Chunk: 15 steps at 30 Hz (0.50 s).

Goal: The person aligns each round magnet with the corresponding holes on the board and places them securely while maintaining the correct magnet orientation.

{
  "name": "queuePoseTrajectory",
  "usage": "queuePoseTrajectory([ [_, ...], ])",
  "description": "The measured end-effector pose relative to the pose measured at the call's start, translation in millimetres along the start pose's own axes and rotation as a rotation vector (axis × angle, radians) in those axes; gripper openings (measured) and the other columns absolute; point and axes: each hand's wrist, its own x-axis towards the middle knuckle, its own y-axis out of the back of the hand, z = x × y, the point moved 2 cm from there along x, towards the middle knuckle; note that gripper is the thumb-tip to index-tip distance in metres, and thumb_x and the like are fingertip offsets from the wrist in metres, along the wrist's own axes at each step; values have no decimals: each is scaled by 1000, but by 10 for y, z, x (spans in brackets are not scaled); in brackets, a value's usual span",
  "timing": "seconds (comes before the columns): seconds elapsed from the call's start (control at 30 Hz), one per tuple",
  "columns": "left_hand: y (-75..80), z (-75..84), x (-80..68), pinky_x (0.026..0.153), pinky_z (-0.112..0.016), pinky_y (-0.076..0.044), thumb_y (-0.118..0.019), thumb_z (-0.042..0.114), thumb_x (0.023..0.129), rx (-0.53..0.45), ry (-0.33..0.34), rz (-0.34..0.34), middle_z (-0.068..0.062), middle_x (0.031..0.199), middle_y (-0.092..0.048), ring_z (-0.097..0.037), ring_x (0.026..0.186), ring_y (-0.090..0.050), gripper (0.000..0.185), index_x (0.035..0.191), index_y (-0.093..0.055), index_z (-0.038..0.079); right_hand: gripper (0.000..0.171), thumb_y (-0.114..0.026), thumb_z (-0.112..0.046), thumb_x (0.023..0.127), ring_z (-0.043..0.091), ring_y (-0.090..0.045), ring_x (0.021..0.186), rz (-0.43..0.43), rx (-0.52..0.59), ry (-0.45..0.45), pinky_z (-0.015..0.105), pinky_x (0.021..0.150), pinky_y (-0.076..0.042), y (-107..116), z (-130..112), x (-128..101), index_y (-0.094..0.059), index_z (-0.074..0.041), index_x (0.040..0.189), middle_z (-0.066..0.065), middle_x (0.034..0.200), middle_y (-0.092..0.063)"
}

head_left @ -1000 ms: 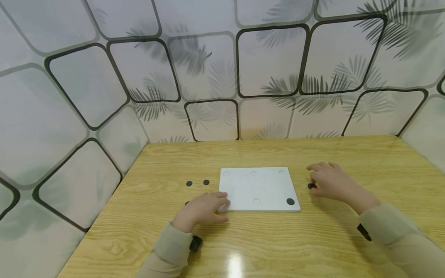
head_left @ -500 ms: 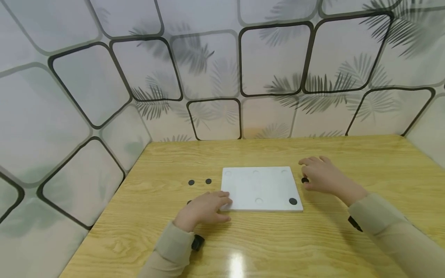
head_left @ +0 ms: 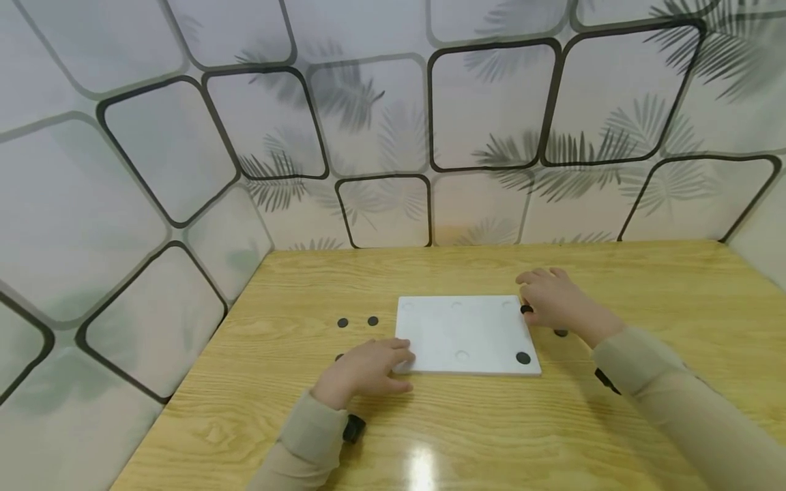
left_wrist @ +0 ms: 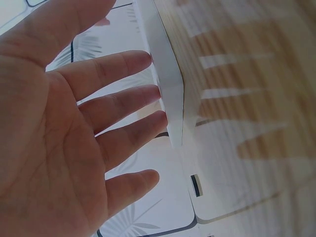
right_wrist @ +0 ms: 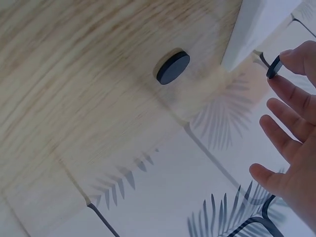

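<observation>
A white board (head_left: 463, 334) with shallow round recesses lies on the wooden table. One black disc (head_left: 523, 358) sits in its front right recess. My left hand (head_left: 371, 368) rests its fingertips on the board's front left corner; the left wrist view shows these fingers (left_wrist: 131, 101) spread and nearly straight. Between thumb and index finger, my right hand (head_left: 552, 300) pinches another black disc (right_wrist: 274, 67) beside the board's right rear edge. A loose black disc (right_wrist: 173, 67) lies on the table under the right wrist.
Left of the board, two black discs (head_left: 372, 321) lie on the table (head_left: 479, 429), and a third disc (head_left: 339, 356) is partly hidden by my left hand. A patterned wall (head_left: 381, 204) closes off the table's back.
My right hand has moved left and away from me with its pinched disc, up to the board's edge, uncovering a disc on the table. The left hand has stayed on the board.
</observation>
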Motion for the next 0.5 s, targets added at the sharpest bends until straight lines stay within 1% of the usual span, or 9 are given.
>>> queuePoseTrajectory([
  [0.13,-7,-3,3,100,-36,-31,-59,37,84,-2,3,3,-5,134,-41,-21,122,-37,47,123,-52,12,23,-72,-16,70,37,-48,101,-11,0,-2,64,81,-33,-28,7,57,-51,-16,58,17,111,-54],
  [0.3,-21,-16,4,101,-38,-29,-59,37,84,-13,12,1,-5,135,-40,-20,123,-36,46,123,-53,13,21,-70,-15,73,37,-47,101,-43,21,-11,61,81,-34,-63,22,125,-53,-16,60,17,112,-54],
  [0.5,-23,-17,1,101,-37,-29,-59,37,83,-14,13,3,-5,135,-40,-20,123,-36,47,123,-53,13,17,-69,-14,74,36,-50,97,-57,36,-7,59,76,-37,-114,47,213,-56,-15,62,16,110,-55],
])
